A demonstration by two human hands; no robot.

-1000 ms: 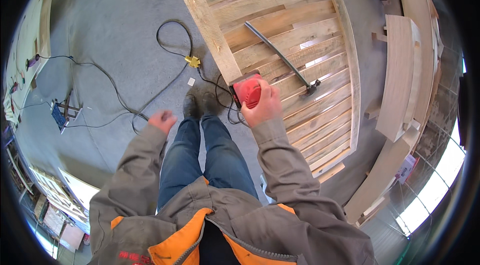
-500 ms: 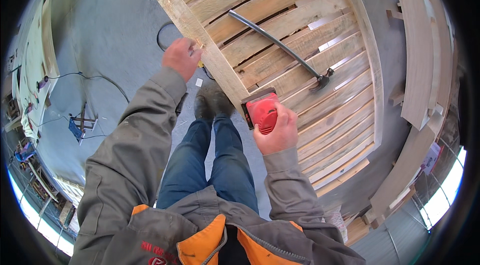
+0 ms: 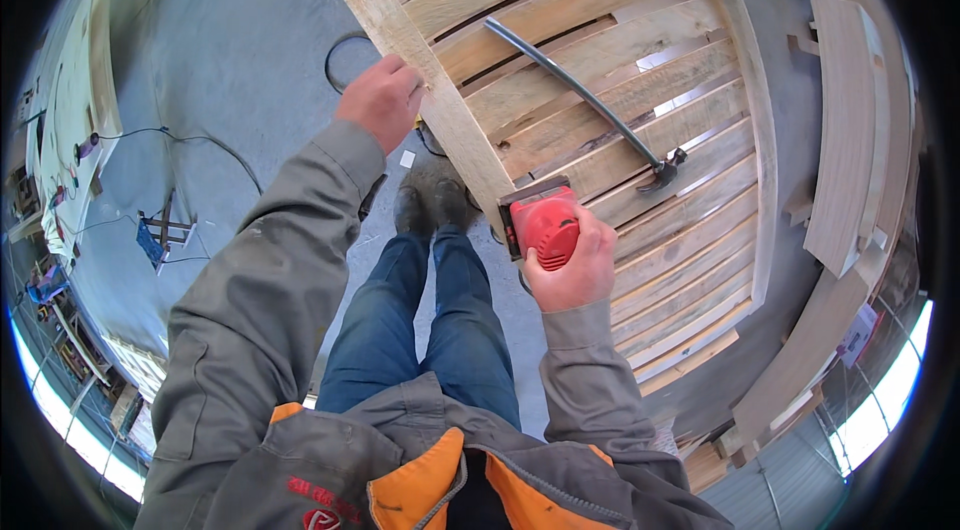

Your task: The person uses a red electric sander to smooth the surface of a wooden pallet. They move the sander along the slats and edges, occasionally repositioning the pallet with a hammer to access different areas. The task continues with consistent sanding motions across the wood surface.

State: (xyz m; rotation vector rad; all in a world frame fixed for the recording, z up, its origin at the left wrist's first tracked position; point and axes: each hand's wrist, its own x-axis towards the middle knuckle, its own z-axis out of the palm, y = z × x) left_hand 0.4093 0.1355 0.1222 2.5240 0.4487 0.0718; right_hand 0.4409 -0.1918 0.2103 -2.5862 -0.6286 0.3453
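Note:
My right hand (image 3: 578, 272) is wrapped round a red palm sander (image 3: 545, 222), whose dark base rests on the edge rail (image 3: 408, 42) of a slatted wooden frame (image 3: 622, 52). Farther up the same rail is my left hand (image 3: 383, 102), its fingers curled and pressed together at the rail's near edge. Whatever those fingertips pinch, if anything, is too small to make out. A claw hammer (image 3: 585, 102) with a long metal handle lies slantwise across the slats, its head toward the right.
My boots (image 3: 432, 207) stand on the grey floor below the rail. A dark cable loop (image 3: 340, 58) lies beyond my left hand. Thin cords run across the floor at left, near a small blue-and-brown object (image 3: 162, 235). Curved wooden panels (image 3: 845, 130) line the right side.
My left hand has drawn its fingers together and shifted slightly up along the rail. My view has moved, so the frame, hammer and sander appear farther right; the sander stays in my right hand.

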